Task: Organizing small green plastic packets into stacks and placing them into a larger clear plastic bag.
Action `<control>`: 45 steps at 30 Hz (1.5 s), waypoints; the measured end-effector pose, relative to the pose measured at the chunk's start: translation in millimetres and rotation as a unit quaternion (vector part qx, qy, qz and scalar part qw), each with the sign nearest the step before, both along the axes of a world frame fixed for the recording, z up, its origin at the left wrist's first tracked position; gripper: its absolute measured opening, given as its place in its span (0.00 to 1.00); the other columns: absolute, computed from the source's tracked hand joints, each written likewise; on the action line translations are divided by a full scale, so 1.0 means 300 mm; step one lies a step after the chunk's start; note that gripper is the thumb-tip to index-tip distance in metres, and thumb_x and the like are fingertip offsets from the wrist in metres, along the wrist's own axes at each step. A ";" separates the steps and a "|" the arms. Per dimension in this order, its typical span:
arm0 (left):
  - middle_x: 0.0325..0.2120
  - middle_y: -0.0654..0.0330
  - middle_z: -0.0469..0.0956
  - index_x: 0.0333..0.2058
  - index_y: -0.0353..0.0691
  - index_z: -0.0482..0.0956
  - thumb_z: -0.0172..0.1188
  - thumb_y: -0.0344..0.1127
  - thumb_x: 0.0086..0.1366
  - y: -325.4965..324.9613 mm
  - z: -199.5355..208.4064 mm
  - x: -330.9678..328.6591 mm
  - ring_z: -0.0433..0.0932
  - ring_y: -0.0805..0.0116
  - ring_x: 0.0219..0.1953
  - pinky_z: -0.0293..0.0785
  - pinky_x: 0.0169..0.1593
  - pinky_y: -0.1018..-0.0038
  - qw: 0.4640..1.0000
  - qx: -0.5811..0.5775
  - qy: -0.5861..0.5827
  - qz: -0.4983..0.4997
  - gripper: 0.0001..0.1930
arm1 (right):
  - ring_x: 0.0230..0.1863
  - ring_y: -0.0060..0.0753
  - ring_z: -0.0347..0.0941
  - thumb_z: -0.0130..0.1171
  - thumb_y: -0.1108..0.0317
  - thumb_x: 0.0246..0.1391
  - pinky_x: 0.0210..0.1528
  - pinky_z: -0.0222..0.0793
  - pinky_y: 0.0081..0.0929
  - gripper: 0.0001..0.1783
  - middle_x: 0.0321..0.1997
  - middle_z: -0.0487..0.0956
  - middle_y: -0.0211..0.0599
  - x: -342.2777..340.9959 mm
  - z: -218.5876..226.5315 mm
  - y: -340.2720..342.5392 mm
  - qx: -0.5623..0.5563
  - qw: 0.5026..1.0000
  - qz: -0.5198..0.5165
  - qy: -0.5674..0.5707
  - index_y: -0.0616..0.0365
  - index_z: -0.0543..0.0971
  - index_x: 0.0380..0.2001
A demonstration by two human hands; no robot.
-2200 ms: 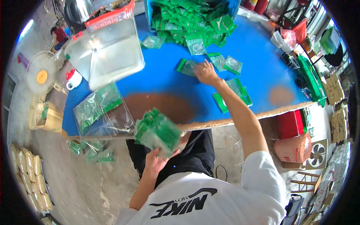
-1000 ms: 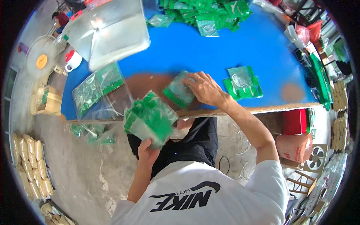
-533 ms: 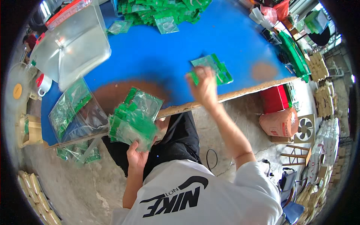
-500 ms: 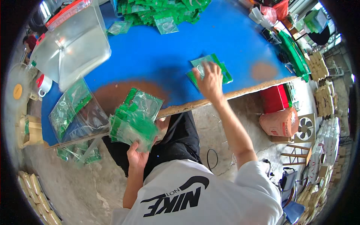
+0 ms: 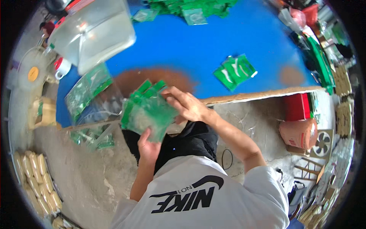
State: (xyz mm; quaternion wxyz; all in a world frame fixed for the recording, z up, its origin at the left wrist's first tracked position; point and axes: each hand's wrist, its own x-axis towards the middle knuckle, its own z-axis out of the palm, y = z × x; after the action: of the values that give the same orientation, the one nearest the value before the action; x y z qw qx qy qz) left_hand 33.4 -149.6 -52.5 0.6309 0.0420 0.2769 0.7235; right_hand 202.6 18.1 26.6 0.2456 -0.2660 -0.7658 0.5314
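Observation:
My left hand holds a thick stack of green plastic packets from below, just in front of the blue table's near edge. My right hand rests on the top right side of that stack, fingers spread over the packets. Two or three loose green packets lie on the blue table to the right. A big heap of green packets sits at the table's far side.
A clear plastic tub stands at the table's left. Clear bags of green packets lie by the left near corner, and more lie on the floor. A red box and a small fan are under the table's right end.
My right hand has come back from the loose packets on the table to the stack in my left hand, and the stack is held higher and closer.

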 end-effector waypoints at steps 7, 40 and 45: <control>0.58 0.52 0.72 0.63 0.35 0.65 0.58 0.31 0.65 -0.023 0.026 -0.018 0.70 0.53 0.61 0.66 0.66 0.53 0.999 -0.026 -0.031 0.005 0.27 | 0.62 0.68 0.63 0.65 0.43 0.53 0.59 0.63 0.58 0.41 0.60 0.67 0.64 0.306 -0.063 0.178 0.352 0.777 -0.453 -0.259 0.62 0.67 0.59; 0.59 0.55 0.72 0.62 0.35 0.65 0.73 0.32 0.48 -0.087 0.043 -0.086 0.71 0.54 0.61 0.65 0.66 0.55 1.000 0.005 -0.007 -0.015 0.42 | 0.65 0.56 0.66 0.49 0.46 0.66 0.66 0.62 0.46 0.30 0.62 0.73 0.54 0.141 -0.132 0.931 0.362 0.871 -0.314 -0.105 0.60 0.74 0.58; 0.58 0.56 0.73 0.63 0.37 0.65 0.74 0.29 0.43 -0.163 0.065 -0.095 0.70 0.54 0.62 0.63 0.67 0.54 1.000 -0.018 -0.022 -0.006 0.45 | 0.72 0.62 0.53 0.52 0.44 0.63 0.72 0.47 0.59 0.33 0.69 0.64 0.53 -0.014 -0.176 0.962 0.488 0.796 -0.188 -0.305 0.56 0.71 0.62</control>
State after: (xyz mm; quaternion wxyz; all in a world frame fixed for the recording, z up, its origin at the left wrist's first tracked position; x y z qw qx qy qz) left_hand 4.8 -198.4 -32.9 0.6422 0.0167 0.2758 0.7150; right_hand 198.6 306.8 -26.2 0.1913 -0.3975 -0.8940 -0.0782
